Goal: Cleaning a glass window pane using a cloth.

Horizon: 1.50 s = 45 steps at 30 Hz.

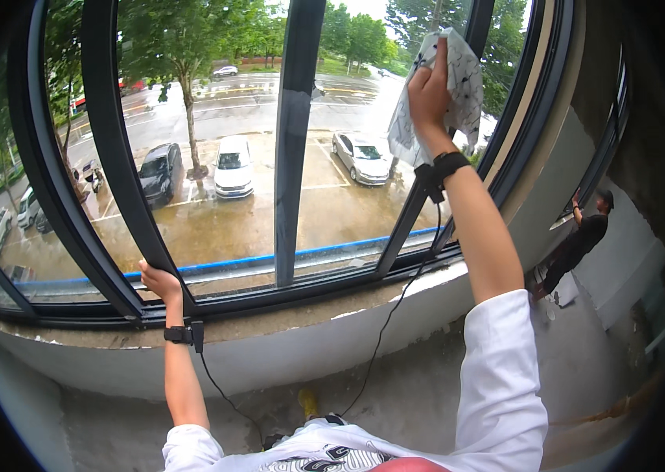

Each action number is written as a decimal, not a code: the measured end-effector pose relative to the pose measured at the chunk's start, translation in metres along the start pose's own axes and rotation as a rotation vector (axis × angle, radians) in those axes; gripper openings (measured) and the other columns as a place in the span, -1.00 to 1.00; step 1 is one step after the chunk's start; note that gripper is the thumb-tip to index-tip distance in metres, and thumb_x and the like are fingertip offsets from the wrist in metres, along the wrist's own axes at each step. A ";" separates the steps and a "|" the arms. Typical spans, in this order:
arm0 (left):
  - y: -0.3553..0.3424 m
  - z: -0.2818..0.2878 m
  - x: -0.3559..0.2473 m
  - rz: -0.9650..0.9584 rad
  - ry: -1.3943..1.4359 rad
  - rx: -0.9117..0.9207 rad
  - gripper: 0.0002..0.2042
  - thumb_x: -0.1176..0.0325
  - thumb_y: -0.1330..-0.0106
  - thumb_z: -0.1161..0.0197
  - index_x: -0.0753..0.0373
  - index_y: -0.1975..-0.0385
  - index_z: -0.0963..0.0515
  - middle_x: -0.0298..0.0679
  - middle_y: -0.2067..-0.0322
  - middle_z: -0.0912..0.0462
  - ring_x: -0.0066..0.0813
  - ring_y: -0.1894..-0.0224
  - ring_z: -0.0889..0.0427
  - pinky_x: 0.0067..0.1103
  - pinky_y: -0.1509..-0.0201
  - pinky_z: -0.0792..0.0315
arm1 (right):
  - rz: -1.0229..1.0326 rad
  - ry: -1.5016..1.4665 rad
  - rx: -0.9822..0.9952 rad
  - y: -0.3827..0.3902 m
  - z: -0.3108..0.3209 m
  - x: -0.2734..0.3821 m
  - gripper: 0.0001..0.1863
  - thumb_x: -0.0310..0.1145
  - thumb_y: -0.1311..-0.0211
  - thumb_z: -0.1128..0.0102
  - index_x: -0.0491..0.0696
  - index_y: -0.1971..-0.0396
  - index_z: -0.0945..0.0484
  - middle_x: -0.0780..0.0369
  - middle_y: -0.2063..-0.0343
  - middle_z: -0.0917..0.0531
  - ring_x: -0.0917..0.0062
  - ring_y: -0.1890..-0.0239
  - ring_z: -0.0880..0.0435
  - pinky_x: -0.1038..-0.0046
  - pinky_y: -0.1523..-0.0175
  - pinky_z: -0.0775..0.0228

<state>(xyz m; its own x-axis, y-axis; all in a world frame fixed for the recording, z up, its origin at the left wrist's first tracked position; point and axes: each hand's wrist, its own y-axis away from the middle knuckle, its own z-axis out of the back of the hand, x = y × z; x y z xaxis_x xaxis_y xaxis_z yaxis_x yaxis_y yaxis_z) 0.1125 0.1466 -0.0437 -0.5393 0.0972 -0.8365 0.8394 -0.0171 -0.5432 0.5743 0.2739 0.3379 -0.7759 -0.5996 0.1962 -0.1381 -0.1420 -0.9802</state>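
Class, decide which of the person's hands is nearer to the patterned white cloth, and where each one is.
Right. The right hand is on the patterned white cloth, high at the window; the left hand is lower left, apart from it, on a dark window upright.

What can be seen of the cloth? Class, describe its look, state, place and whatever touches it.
The cloth is pale, near white, scattered with dark marks and thin lines. It looks like thin, soft fabric, spread out but creased, with uneven edges. It is raised upright in front of the window's right part, hiding a stretch of a dark frame bar. The right hand lies over its middle, one finger pointing up. Whether it touches the glass cannot be told.
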 end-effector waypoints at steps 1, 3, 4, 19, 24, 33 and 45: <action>0.000 0.002 -0.003 0.054 0.066 0.069 -0.46 0.11 -0.50 0.34 0.51 0.37 -0.45 0.23 0.32 -0.55 0.26 0.21 -0.44 -0.12 0.07 -0.22 | -0.016 0.025 -0.010 -0.025 0.000 0.009 -0.37 -0.36 -0.23 0.19 0.00 -0.37 -0.15 -0.04 0.18 -0.64 0.16 0.45 -0.61 0.23 0.30 -0.42; 0.002 0.006 -0.007 0.097 0.103 0.111 -0.46 0.11 -0.50 0.35 0.49 0.40 -0.45 0.19 0.38 -0.56 0.23 0.26 -0.45 -0.13 0.12 -0.23 | 0.042 0.006 -0.063 -0.072 -0.004 0.030 -0.37 -0.38 -0.22 0.17 -0.04 -0.35 -0.17 -0.08 0.00 -0.53 0.10 0.11 -0.55 0.24 0.03 -0.37; -0.002 0.010 -0.011 0.099 0.102 0.092 -0.46 0.11 -0.50 0.35 0.49 0.40 -0.45 0.19 0.38 -0.56 0.23 0.26 -0.45 -0.13 0.12 -0.23 | 0.118 -0.043 -0.119 -0.096 -0.001 0.046 -0.36 -0.42 -0.22 0.18 -0.08 -0.36 -0.14 -0.12 -0.14 -0.44 0.10 -0.15 -0.47 0.29 -0.17 -0.31; 0.004 0.010 -0.016 0.092 0.092 0.072 -0.44 0.08 -0.51 0.38 0.50 0.52 -0.32 0.20 0.51 -0.45 0.24 0.37 -0.35 -0.12 0.20 -0.15 | 0.063 0.267 -0.341 -0.285 -0.065 0.050 -0.63 -0.13 -0.23 0.05 -0.15 0.34 -0.56 -0.06 0.38 -0.65 0.01 0.25 -0.64 0.10 0.13 -0.46; 0.003 0.010 -0.012 0.094 0.082 0.078 -0.44 0.09 -0.51 0.39 0.47 0.49 -0.36 0.14 0.52 -0.49 0.19 0.37 -0.40 -0.16 0.19 -0.22 | 0.182 0.086 -0.541 -0.246 -0.070 0.103 -0.60 -0.12 -0.22 0.02 -0.18 0.36 -0.60 -0.08 0.38 -0.66 0.03 0.25 -0.66 0.11 0.13 -0.47; 0.004 0.013 -0.028 0.088 0.138 0.087 -0.44 0.08 -0.50 0.39 0.43 0.54 -0.37 0.10 0.52 -0.52 0.15 0.38 -0.45 -0.17 0.20 -0.25 | 0.165 -0.042 -0.368 -0.173 -0.054 0.148 -0.54 -0.21 -0.24 0.07 -0.23 0.00 -0.51 -0.13 0.24 -0.64 -0.01 0.16 -0.63 0.13 0.00 -0.44; -0.001 0.010 -0.023 0.078 0.044 0.125 -0.45 0.09 -0.50 0.39 0.48 0.45 -0.38 0.22 0.47 -0.51 0.29 0.27 -0.39 -0.07 0.05 -0.14 | 0.029 -0.143 -0.048 -0.064 -0.039 0.168 -0.43 -0.31 -0.26 0.15 -0.12 -0.29 -0.25 -0.06 -0.09 -0.51 0.04 -0.09 -0.51 0.19 -0.16 -0.35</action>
<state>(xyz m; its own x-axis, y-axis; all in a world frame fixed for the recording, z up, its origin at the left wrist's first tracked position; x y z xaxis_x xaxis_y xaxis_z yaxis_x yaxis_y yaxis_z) 0.1235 0.1347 -0.0248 -0.4675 0.1337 -0.8738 0.8620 -0.1501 -0.4842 0.4286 0.2124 0.4322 -0.6849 -0.7095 0.1661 -0.1488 -0.0870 -0.9850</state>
